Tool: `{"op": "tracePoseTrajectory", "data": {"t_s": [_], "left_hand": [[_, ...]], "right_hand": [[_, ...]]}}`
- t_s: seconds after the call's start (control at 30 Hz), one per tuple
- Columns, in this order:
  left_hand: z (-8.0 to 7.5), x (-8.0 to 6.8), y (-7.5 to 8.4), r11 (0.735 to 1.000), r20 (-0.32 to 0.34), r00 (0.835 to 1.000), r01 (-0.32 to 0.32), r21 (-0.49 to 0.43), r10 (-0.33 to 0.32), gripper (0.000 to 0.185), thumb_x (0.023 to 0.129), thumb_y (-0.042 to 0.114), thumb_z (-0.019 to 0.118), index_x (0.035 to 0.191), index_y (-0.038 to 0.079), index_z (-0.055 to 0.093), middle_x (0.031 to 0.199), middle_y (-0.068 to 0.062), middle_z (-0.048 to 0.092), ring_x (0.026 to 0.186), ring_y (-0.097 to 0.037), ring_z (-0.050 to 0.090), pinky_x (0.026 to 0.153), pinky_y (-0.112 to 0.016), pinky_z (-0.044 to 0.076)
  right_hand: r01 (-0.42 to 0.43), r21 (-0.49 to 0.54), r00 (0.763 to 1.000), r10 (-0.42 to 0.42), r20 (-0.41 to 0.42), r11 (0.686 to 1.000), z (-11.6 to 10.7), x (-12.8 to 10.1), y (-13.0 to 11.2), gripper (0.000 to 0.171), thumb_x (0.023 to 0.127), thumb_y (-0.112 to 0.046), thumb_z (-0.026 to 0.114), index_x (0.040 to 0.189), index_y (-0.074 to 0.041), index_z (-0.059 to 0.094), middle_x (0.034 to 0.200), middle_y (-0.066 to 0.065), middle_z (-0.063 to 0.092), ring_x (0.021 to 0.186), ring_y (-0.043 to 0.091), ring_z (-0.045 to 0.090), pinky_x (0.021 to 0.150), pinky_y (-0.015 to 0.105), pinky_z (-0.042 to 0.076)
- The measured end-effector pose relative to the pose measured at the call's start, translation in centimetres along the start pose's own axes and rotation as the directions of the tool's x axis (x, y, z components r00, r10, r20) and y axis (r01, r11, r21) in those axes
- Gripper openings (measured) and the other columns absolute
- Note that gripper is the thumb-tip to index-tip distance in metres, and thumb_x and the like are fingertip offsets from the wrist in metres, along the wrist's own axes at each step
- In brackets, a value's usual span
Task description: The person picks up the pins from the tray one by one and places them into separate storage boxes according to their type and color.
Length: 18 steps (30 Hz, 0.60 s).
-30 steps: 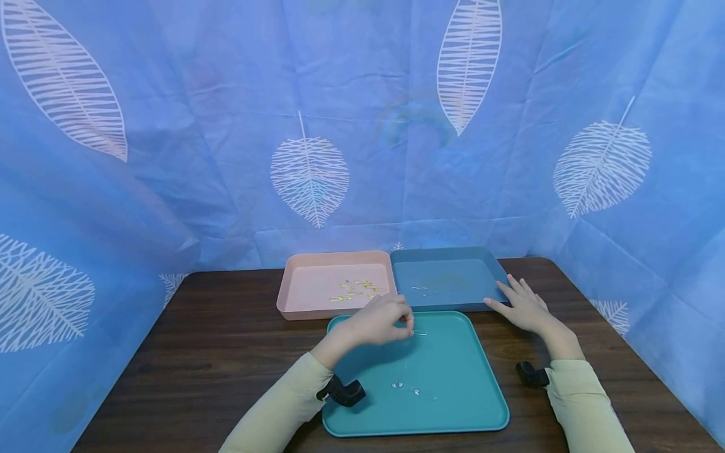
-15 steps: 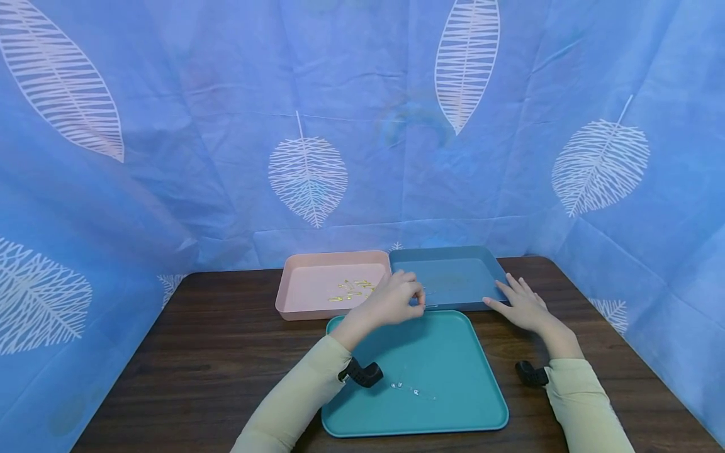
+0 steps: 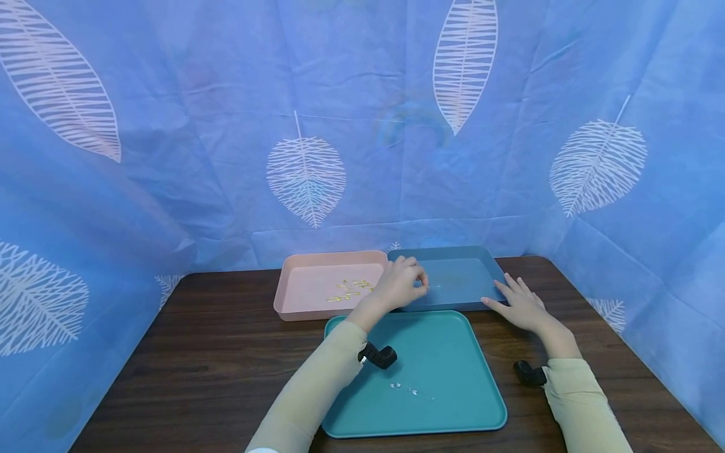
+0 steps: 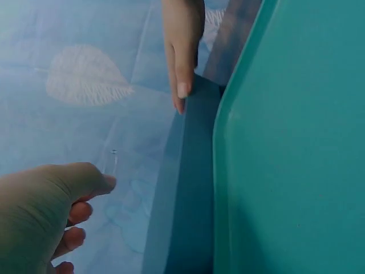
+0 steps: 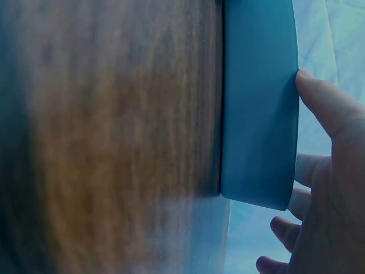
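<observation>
My left hand pinches a thin, shiny, pin-like piece between thumb and index finger; two slender parallel wires and a small end stick out past the fingertips. It is over the near left part of the blue tray. My right hand has its fingers spread at that tray's right side, and its thumb touches the rim in the right wrist view. Several gold pin-like pieces lie in the pink tray. On the teal tray are a few small, clear, shiny pieces, too small to make out.
The pink and blue trays stand side by side at the back of the dark wooden table, with the teal tray in front of them. A blue cloth with white leaf prints hangs behind and at both sides.
My left hand has moved forward and right, from over the teal tray's back edge to over the blue tray, carrying the thin piece. The right hand has stayed at the blue tray's side.
</observation>
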<state>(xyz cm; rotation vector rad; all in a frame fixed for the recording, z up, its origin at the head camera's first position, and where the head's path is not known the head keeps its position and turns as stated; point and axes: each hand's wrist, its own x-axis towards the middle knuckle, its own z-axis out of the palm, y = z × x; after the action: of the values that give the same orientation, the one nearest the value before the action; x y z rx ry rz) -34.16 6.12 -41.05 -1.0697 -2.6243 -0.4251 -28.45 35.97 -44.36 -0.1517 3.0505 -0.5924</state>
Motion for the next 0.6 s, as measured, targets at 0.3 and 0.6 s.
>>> {"op": "tracePoseTrajectory", "data": {"t_s": [0.3, 0.6], "left_hand": [[1.7, 1.7, -0.9, 0.996, -0.019, 0.996, 0.088, -0.004, -0.088, 0.01, 0.094, 0.033, 0.063, 0.089, 0.028, 0.07, 0.099, 0.008, 0.061, 0.086, -0.013, 0.049, 0.071, -0.026, 0.034], [2.8, 3.3, -1.6, 0.986, 0.002, 0.986, 0.169, -0.004, -0.169, 0.012, 0.095, 0.031, 0.062, 0.087, 0.027, 0.071, 0.098, 0.005, 0.062, 0.089, -0.017, 0.052, 0.077, -0.032, 0.043]], "right_hand": [[-0.003, -0.004, 1.0, 0.003, 0.003, 1.0, -0.1, 0.0, 0.1, 0.087, 0.095, -0.058, 0.049, 0.151, 0.004, 0.026, 0.158, 0.034, 0.01, 0.144, 0.055, 0.003, 0.108, 0.076, 0.005], [-0.006, -0.043, 1.0, 0.006, -0.009, 0.999, -0.1, 0.1, 0.3, 0.087, 0.095, -0.06, 0.048, 0.151, 0.003, 0.027, 0.158, 0.032, 0.013, 0.145, 0.054, 0.005, 0.109, 0.076, 0.005]]}}
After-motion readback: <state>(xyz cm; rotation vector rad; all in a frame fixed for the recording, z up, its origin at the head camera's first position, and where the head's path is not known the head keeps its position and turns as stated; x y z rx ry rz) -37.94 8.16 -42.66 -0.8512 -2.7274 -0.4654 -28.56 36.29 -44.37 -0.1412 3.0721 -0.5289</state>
